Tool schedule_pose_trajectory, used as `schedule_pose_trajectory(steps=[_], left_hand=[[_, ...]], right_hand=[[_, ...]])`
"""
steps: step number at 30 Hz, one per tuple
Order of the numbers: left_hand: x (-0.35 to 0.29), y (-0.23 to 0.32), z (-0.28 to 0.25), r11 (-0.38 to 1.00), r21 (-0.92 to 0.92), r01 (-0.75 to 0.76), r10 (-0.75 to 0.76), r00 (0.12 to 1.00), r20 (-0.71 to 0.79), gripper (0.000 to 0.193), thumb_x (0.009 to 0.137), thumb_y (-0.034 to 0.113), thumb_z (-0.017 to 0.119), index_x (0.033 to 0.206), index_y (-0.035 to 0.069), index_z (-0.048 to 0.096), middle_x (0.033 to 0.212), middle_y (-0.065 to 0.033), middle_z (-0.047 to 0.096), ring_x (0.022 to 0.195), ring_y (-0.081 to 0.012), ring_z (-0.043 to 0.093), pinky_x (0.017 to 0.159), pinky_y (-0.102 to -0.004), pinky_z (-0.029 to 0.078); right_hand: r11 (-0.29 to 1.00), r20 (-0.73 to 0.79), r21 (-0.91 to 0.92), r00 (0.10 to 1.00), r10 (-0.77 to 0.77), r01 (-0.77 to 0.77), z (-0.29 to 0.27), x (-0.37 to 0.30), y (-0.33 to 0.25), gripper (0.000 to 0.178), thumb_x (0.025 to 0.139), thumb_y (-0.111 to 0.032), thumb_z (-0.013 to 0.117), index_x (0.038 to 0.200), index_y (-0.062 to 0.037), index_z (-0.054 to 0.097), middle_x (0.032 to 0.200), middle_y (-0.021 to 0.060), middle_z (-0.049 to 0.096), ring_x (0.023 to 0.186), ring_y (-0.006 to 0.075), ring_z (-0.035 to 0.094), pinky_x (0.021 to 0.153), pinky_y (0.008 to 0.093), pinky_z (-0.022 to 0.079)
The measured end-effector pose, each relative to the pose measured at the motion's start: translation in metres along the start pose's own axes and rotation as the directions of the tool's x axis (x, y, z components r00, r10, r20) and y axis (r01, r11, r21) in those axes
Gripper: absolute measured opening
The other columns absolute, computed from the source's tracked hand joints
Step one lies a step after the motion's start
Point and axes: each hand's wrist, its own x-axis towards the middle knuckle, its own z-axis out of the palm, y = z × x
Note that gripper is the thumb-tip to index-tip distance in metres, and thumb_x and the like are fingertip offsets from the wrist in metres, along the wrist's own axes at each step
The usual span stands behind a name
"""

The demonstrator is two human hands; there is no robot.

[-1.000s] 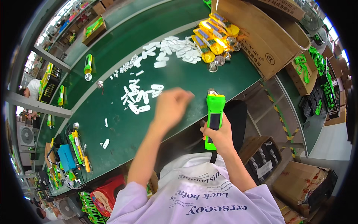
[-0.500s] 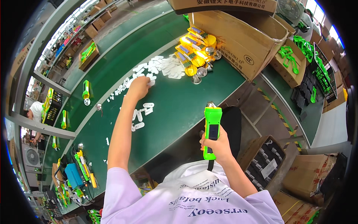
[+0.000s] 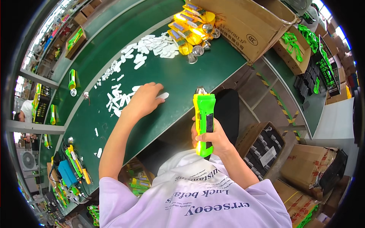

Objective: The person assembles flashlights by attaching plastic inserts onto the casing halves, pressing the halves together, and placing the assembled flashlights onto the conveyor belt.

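Observation:
My right hand (image 3: 213,135) is wrapped round a green and yellow flashlight (image 3: 205,123), held upright off the table's near edge. A dark panel shows on its green side, and a silvery reflector tops it. My left hand (image 3: 146,99) rests low over the green table, fingers stretched and apart. A small white oval plastic piece (image 3: 163,95) lies between its fingertips and thumb; whether it is pinched cannot be made out. Beside that hand lie several loose white pieces (image 3: 115,99), partly covered by it. A larger pile of white pieces (image 3: 161,46) spreads farther off.
Yellow flashlight parts (image 3: 190,32) with reflectors and wires are stacked at the back, against a large cardboard box (image 3: 247,28). A blue box (image 3: 67,176) and tools lie at left. To the right stand a carton of dark parts (image 3: 262,150) and a box of green frames (image 3: 292,53).
My left hand has moved from the white pile toward me and rightward, and its fingers have spread. The flashlight in my right hand has turned, showing its yellow side. The view has shifted.

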Motion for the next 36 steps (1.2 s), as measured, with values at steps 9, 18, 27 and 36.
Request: schedule_pose_trajectory(steps=[9,18,27,36], left_hand=[[0.002,0.015,0.006,0.985,0.13,-0.114,0.101,0.99,0.101,0.025,0.075,-0.003,0.059,0.1,0.001,0.057,0.092,-0.0184,0.059,0.089,-0.0376,0.06,0.079,-0.045,0.049],[-0.035,0.073,0.003,0.353,-0.935,0.034,0.125,0.989,0.084,0.033,0.073,-0.003,0.071,0.099,0.004,0.052,0.09,-0.003,0.06,0.081,-0.0112,0.063,0.075,-0.0271,0.052],[-0.049,0.09,0.017,0.455,-0.888,0.066,-0.083,0.996,0.031,0.027,0.079,-0.001,0.071,0.101,-0.001,0.055,0.086,-0.0073,0.066,0.077,-0.012,0.066,0.072,-0.0256,0.054],[-0.068,0.109,0.031,0.75,-0.659,-0.063,-0.146,0.955,-0.258,0.017,0.083,0.008,0.067,0.097,-0.002,0.065,0.078,-0.012,0.066,0.062,-0.0229,0.067,0.059,-0.0306,0.054]], right_hand=[[1.0,0.021,-0.028,1.0,0.001,-0.001,0.007,0.0,0.005,0.058,0.064,0.001,0.069,0.117,-0.0009,0.046,0.08,0.0092,0.06,0.063,0.0196,0.061,0.059,0.0343,0.052],[0.998,-0.045,-0.063,0.999,-0.007,0.005,0.001,0.001,0.007,0.055,0.065,0.003,0.068,0.116,-0.0033,0.048,0.083,0.0079,0.06,0.067,0.0186,0.062,0.062,0.0333,0.055],[0.991,-0.084,-0.13,0.995,-0.045,0.034,0.007,0.004,0.008,0.053,0.066,0.007,0.065,0.115,-0.0034,0.048,0.086,0.0073,0.059,0.07,0.0178,0.063,0.063,0.034,0.056],[0.98,-0.104,-0.192,0.993,-0.065,0.044,0.003,0.004,0.016,0.052,0.066,0.008,0.064,0.115,-0.0026,0.049,0.087,0.0076,0.06,0.07,0.0167,0.063,0.064,0.0332,0.056]])
